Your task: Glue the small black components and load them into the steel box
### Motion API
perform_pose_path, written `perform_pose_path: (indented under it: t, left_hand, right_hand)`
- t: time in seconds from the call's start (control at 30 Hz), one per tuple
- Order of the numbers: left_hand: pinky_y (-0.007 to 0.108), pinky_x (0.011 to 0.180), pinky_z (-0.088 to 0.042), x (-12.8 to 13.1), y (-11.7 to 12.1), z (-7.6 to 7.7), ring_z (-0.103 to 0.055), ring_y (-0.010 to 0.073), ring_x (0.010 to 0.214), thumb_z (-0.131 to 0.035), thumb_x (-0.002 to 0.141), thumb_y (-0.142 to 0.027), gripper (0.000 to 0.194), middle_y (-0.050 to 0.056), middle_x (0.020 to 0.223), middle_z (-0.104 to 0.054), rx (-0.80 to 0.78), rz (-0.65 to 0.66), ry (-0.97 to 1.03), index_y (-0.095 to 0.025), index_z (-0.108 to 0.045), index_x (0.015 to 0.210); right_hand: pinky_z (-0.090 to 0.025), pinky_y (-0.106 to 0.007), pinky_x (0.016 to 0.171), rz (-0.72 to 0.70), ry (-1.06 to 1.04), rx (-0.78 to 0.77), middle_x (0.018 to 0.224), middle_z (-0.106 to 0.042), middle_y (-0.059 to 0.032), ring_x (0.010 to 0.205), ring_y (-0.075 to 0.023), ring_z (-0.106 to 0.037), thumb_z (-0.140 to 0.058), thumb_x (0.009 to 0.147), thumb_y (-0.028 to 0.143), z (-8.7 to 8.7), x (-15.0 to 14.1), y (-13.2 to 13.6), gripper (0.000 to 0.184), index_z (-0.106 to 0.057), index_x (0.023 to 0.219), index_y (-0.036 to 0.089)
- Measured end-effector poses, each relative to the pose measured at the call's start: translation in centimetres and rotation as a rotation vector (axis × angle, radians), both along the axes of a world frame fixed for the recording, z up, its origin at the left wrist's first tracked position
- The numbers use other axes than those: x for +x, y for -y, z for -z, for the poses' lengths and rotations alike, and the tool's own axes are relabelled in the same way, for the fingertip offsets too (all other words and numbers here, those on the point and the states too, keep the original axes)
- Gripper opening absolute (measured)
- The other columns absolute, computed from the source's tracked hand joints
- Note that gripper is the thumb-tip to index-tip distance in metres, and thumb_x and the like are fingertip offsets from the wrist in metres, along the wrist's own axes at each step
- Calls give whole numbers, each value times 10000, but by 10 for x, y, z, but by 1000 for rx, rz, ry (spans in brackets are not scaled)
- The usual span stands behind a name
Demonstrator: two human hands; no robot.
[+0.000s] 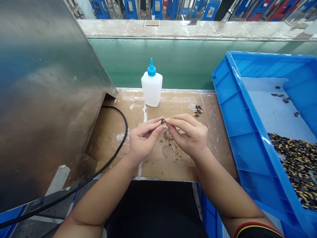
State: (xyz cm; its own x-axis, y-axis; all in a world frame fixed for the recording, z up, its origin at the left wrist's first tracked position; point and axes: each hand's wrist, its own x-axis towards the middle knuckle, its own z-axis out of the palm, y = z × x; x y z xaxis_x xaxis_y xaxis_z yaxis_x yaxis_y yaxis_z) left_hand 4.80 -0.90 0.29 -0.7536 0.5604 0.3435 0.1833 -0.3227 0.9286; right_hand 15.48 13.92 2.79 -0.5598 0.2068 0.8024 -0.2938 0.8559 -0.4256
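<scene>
Over the middle of the cardboard-covered bench [158, 168], my left hand [145, 136] and my right hand [189, 134] meet at their fingertips. Between them is a small dark part [162, 121], too small to name. My left thumb and fingers pinch it from one side; the right fingertips press together at its other side, and whatever they hold is mostly hidden. A few small black-and-yellow parts [198, 111] lie on the cardboard just beyond my right hand. A white squeeze bottle [152, 87] with a blue nozzle cap stands upright behind my hands.
At right, a large blue crate [250, 132] holds a heap of black-and-yellow parts [297, 165]. A metal housing [49, 82] fills the left side, with a black cable [125, 132] curving across the bench. Behind runs a green conveyor belt [188, 62]. Wet spots surround a slotted mark [168, 151].
</scene>
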Motion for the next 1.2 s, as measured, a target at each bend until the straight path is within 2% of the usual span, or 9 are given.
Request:
perform_pose_path:
  t: [0.23,0.6,0.9,1.1,1.2]
  left_hand:
    - [333,906,-710,0,-1,-3,-837,199,941,-871,909,-262,139,60,1050,-873,-35,-59,27,-252,-889,1046]
    - [279,853,-714,6,-1,-4,-843,178,899,-852,902,-189,135,56,1007,-873,-1,-155,-71,-223,-875,1031]
    - [325,872,-716,4,2,1,-844,183,915,-796,907,-100,163,60,1034,-871,48,-250,-340,-223,-853,998]
    - [284,818,-709,6,0,0,-841,170,876,-790,910,-112,125,50,990,-867,55,-259,-286,-212,-841,965]
    - [282,798,-706,8,0,-1,-837,176,859,-792,915,-148,75,55,965,-861,39,-263,-233,-201,-838,942]
  right_hand:
    - [-680,-346,776,2,-91,77,1028,-801,-47,886,-198,-779,-730,994,40,2,-3,4,283,-741,1179,254]
    - [-695,-373,775,-53,-137,133,1048,-801,-61,901,-215,-789,-751,964,21,8,-3,8,301,-720,1161,246]
    - [-700,-360,751,-18,-169,158,1005,-798,-70,861,-219,-778,-789,949,25,6,-4,18,237,-732,1092,205]
    - [-705,-364,775,-31,-166,150,1012,-803,-95,891,-230,-794,-800,937,10,5,-5,21,236,-734,1084,182]
    - [-708,-358,770,-26,-146,142,1023,-808,-73,888,-215,-799,-783,965,44,6,-5,21,220,-731,1094,214]
